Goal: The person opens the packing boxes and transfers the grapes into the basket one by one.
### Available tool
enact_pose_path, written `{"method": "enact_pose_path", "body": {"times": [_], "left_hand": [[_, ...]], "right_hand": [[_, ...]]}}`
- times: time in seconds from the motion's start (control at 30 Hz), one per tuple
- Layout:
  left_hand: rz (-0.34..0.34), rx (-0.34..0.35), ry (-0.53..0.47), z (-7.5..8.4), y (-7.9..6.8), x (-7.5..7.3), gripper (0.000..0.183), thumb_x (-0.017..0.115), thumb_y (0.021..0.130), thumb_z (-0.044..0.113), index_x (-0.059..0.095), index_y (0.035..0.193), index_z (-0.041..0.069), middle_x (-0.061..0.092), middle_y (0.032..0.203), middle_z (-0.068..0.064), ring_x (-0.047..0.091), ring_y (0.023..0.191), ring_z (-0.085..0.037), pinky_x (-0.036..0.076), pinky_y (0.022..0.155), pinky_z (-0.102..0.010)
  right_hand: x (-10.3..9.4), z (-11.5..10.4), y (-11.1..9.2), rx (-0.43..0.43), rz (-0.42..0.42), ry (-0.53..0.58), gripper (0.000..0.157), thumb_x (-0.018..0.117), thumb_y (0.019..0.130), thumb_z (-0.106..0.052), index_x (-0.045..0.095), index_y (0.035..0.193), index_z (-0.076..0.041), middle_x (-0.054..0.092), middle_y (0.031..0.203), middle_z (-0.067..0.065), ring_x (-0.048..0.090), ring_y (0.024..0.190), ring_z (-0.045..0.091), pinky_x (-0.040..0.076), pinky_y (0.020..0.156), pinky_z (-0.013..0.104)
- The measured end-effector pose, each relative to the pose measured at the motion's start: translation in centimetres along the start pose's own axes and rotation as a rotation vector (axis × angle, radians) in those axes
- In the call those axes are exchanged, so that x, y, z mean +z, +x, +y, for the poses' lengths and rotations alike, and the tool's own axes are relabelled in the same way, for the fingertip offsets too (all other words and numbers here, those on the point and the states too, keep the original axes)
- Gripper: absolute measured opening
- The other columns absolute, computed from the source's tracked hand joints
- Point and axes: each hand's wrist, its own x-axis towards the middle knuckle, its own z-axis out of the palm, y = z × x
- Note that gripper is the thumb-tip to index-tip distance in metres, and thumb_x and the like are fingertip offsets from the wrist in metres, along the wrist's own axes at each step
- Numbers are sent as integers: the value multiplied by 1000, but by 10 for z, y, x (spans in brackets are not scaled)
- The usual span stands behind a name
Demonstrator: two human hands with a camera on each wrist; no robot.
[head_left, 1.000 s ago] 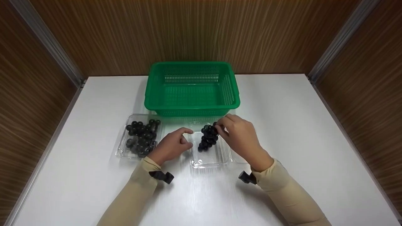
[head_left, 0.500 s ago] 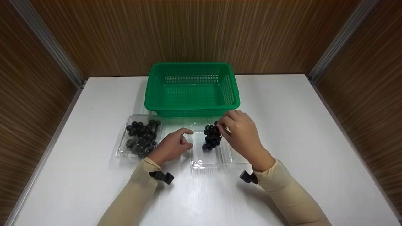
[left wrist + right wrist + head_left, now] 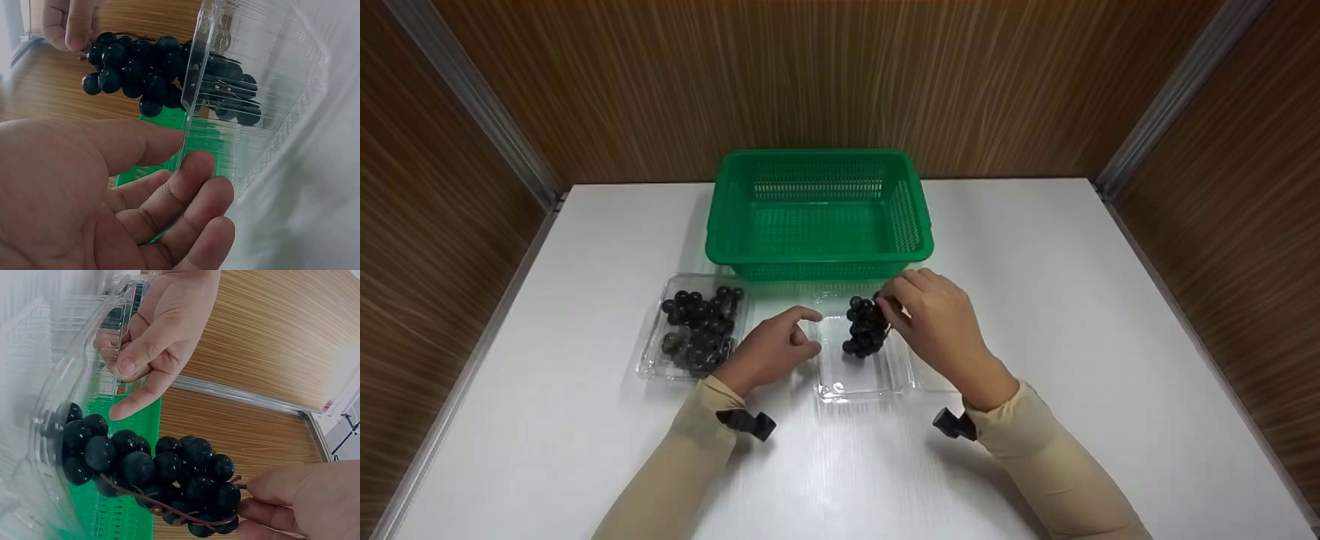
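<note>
In the head view, my right hand (image 3: 937, 319) pinches the stem end of a bunch of dark grapes (image 3: 865, 327). The bunch hangs into an open clear plastic container (image 3: 855, 384). From the right wrist view, the fingertips grip the brown stem (image 3: 240, 485), and the lower grapes sit within the container's rim. My left hand (image 3: 769, 349) is at the container's left side, thumb and index finger apart, other fingers loosely bent. In the left wrist view, its fingertips (image 3: 199, 164) lie at the clear wall; whether they press it cannot be told.
To the left stands another clear container (image 3: 649, 367) with dark grapes (image 3: 701, 326) in it. A green basket (image 3: 817, 259) is behind both containers. The clear lid flap (image 3: 934, 379) lies partly under my right hand. Wood-grain panels (image 3: 825, 75) enclose the white table (image 3: 1035, 247).
The bunch has swung slightly right and hangs more upright, as my right hand shifted a little to the right. My left hand has stayed put.
</note>
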Motion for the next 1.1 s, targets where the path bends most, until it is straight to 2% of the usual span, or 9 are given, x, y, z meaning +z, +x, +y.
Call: {"method": "enact_pose_path", "body": {"times": [0.1, 0.37, 0.6, 1.1], "left_hand": [[-1, 7, -3, -1, 0, 1, 47, 69, 97, 21, 58, 142, 15, 67, 85, 3, 57, 71, -13, 47, 72, -34], [-11, 9, -19, 0, 0, 0, 48, 70, 96, 21, 58, 143, 15, 66, 85, 3, 57, 71, -12, 48, 73, -34], [-8, -6, -25, 0, -1, 0, 49, 69, 97, 22, 57, 144, 15, 67, 86, 2, 58, 71, -13, 48, 73, -34], [-23, -15, -20, 1, -1, 1, 49, 67, 98, 23, 55, 146, 15, 67, 88, 2, 59, 72, -14, 48, 71, -34]], "right_hand": [[0, -1, 0, -2, -8, 0, 8, 77, 93, -9, 69, 92, -9, 70, 85, 1, 64, 75, 20, 53, 63, 36], [-4, 1, 3, -20, 36, 2, 6, 77, 94, -11, 71, 93, -9, 72, 87, 3, 66, 77, 22, 55, 67, 38], [-18, 4, 14, -21, 63, 12, 6, 77, 94, -11, 72, 91, -8, 73, 86, 3, 65, 78, 23, 53, 67, 38], [-39, 15, 38, 36, -20, 31, 6, 77, 94, -11, 73, 91, -7, 73, 86, 5, 64, 78, 23, 53, 67, 38]]}}
